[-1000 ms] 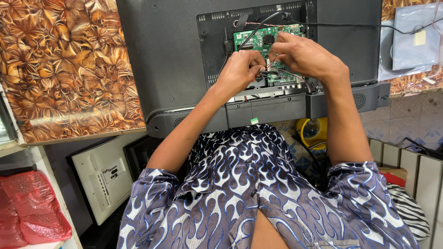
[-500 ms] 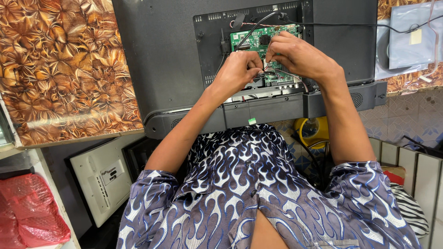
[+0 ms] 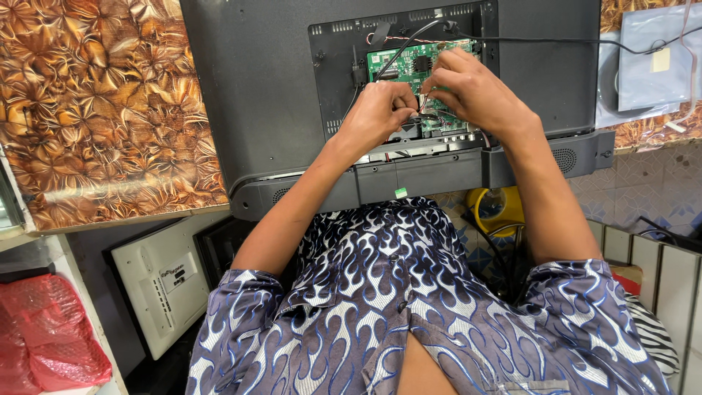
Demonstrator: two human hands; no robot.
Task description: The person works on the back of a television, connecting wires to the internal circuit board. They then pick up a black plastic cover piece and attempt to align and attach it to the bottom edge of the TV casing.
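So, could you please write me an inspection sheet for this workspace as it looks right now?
Surface: table with a brown leaf-patterned cover.
Job's things: black flat-screen set lying face down, back opening showing a green circuit board.
Clutter: clear plastic bag at the table's far right.
Grippers: left hand and right hand both over the board, fingers pinching thin wires; exact grip hidden.
Cables: black cable running right from the opening.
Surroundings: white panel, red bag, yellow item below the table.

Green circuit board [image 3: 409, 62] half hidden behind both hands (whatever the fingers [image 3: 431, 91] pinch: unreadable)
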